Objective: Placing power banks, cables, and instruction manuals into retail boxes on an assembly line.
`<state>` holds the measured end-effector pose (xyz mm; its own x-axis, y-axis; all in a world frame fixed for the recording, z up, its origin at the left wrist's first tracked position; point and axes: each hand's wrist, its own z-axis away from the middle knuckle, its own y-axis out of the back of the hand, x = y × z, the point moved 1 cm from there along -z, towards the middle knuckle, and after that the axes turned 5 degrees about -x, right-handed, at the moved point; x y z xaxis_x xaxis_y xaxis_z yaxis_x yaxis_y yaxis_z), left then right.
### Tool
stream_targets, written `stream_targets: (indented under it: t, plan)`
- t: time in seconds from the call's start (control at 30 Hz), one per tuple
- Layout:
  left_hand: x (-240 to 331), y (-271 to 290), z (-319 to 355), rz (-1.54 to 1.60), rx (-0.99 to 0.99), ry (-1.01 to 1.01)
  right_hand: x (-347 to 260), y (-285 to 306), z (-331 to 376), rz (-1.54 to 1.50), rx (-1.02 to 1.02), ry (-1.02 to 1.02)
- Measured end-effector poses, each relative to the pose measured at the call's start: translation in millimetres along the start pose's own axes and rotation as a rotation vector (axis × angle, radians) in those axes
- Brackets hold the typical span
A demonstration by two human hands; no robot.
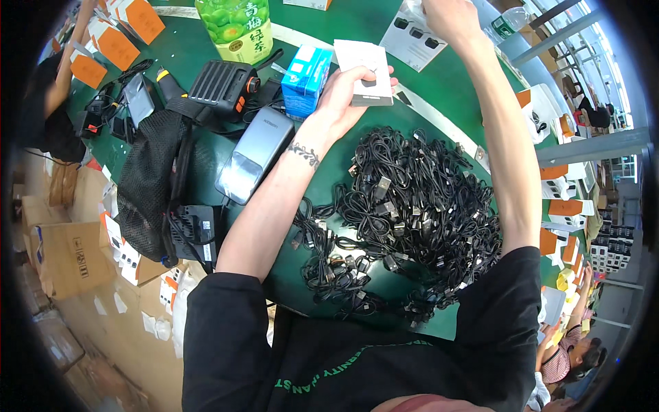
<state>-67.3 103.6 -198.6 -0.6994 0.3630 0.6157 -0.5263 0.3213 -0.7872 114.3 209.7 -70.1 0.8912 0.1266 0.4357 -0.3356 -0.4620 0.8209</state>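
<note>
My left hand [340,99] is closed on a small white box [360,58] with a grey lower edge, the thumb lying across its face. Past it, at the top edge, my right hand [451,19] reaches out over a larger white box [412,41] printed with dark devices. The right fingers are largely cut off, and whether they grip anything is hidden. A big heap of coiled black USB cables [419,206] lies on the green table [295,264] between my forearms. Close by my left wrist stands a blue carton [306,81].
Left of my forearm are a grey power bank [255,154], a black-and-orange device [223,89] and a black mesh bag [147,182]. A green drink bottle [235,31] stands behind. Orange-and-white boxes [113,44] line the far left. Other people work at both sides.
</note>
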Motion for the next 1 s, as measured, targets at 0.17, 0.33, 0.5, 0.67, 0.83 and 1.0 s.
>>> stream_targets:
  t: [0.17,0.33,0.5,0.67,0.83,1.0]
  plan:
    - [2,-10,2,0.03,0.017,-0.012,-18,71,100,-0.228,-0.234,0.129]
    - [-3,-2,-2,0.082,0.019,-0.007,-35,47,169,-0.305,-0.758,0.164]
    - [1,-1,0,0.037,-0.002,-0.003,-28,46,163,-0.728,-0.527,0.132]
    - [1,-5,0,0.026,-0.01,-0.002,17,72,111,-0.635,0.047,-0.077]
    - [2,-5,1,0.016,0.0,0.025,56,36,38,-0.238,0.275,0.072]
    - [1,-9,1,0.01,-0.015,0.006,44,-19,44,-0.199,0.093,0.169]
